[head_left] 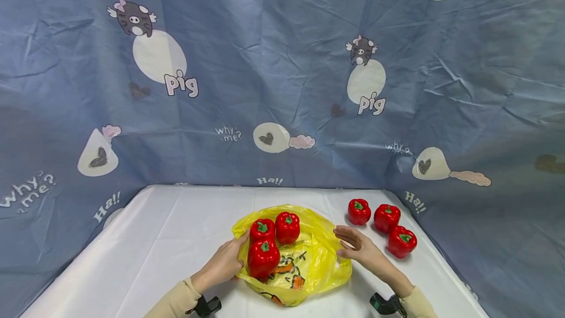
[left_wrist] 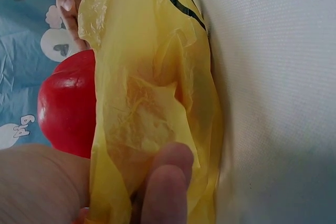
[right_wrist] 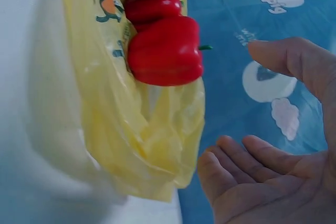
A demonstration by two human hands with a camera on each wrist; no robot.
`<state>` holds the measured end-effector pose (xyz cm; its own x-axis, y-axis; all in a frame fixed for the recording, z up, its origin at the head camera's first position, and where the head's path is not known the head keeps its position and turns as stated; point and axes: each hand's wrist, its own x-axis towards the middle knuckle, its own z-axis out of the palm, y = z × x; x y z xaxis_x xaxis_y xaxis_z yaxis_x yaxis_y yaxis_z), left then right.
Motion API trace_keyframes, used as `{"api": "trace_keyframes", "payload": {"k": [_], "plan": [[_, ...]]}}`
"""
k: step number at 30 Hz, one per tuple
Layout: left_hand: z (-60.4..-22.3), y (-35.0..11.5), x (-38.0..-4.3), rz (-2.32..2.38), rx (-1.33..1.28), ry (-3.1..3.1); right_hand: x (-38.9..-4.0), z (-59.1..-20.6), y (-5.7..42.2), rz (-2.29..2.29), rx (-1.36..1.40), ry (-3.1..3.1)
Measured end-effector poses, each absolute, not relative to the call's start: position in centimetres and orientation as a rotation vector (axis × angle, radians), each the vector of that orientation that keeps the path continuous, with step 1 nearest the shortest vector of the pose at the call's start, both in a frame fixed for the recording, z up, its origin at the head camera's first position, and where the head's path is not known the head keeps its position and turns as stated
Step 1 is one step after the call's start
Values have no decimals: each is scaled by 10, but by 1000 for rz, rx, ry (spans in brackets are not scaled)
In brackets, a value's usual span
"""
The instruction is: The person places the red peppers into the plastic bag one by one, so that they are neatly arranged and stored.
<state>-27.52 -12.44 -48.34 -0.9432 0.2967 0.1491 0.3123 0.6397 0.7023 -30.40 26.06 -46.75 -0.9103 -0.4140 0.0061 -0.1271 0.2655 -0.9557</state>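
Observation:
A yellow plastic bag [head_left: 320, 274] lies spread with its mouth up on the white table, orange and black print showing inside. On its left part stand three red bell peppers [head_left: 263, 258] with green stems. My left hand [head_left: 226, 261] pinches the bag's left rim; in the left wrist view the thumb [left_wrist: 42, 179] is on the inner side and fingers [left_wrist: 167, 184] press the outside. At the bag's right edge is my right hand [head_left: 359, 249], palm toward the bag, fingers relaxed, holding nothing. In the right wrist view a gap shows between this hand [right_wrist: 262, 182] and the bag.
Three more red bell peppers [head_left: 386, 218] sit in a group at the back right of the white table [head_left: 185, 225], beyond my right hand. A blue printed cloth [head_left: 282, 87] hangs behind and along both sides of the table.

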Motion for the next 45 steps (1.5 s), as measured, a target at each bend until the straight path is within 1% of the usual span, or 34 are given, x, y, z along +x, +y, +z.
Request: {"api": "trace_keyframes", "payload": {"k": [18,28,35,45], "plan": [[-484,-125,-274,-1239,-500,-2828,-297,-441,303,-1776,-528,2437],[-483,-125,-275,-1229,-509,-2830,-295,-427,336,-1825,-517,2525],[-482,-125,-275,-1266,-515,-2834,-293,-422,358,-1774,-448,2597],[-483,-124,-275,-1277,-517,-2833,-290,-427,388,-1841,-496,2612]]}}
